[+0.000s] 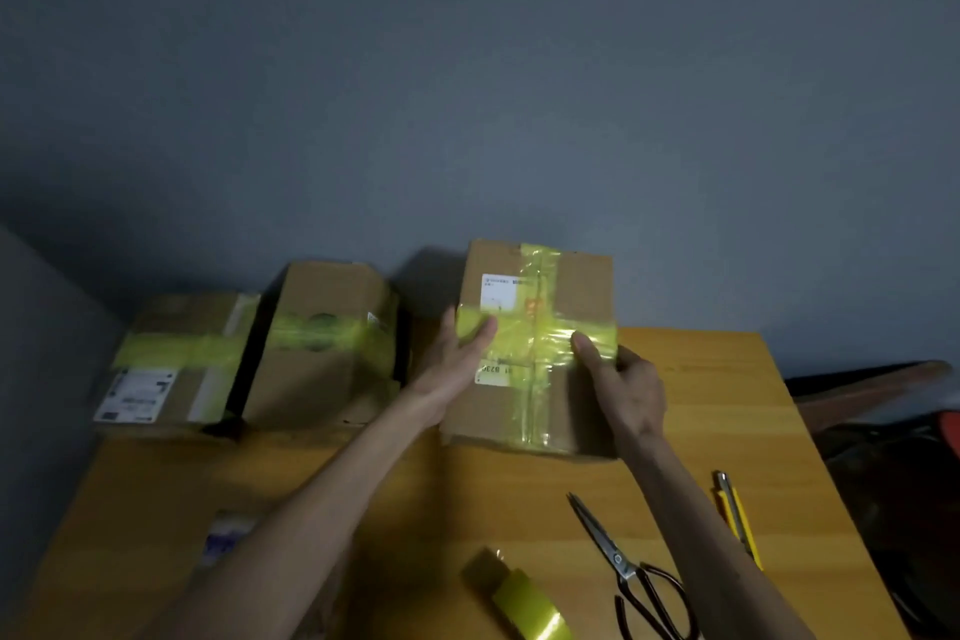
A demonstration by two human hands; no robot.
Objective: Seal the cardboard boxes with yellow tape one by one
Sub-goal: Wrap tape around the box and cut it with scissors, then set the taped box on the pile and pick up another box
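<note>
A cardboard box (576, 286) stands at the middle of the wooden table (727, 395), crossed by two strips of yellow tape. My left hand (457, 359) holds its left side, thumb lying on the horizontal strip. My right hand (623, 385) grips its right edge with the thumb pressed on the same strip. Two more taped boxes stand to the left: one in the middle (327, 348) and one at the far left (171, 364). The yellow tape roll (524, 598) lies near the front edge.
Black-handled scissors (623, 566) and a yellow utility knife (737, 515) lie at the front right of the table. A small white and blue packet (228, 535) sits at the front left. A grey wall is behind the table. Dark objects (893, 457) sit beyond the right edge.
</note>
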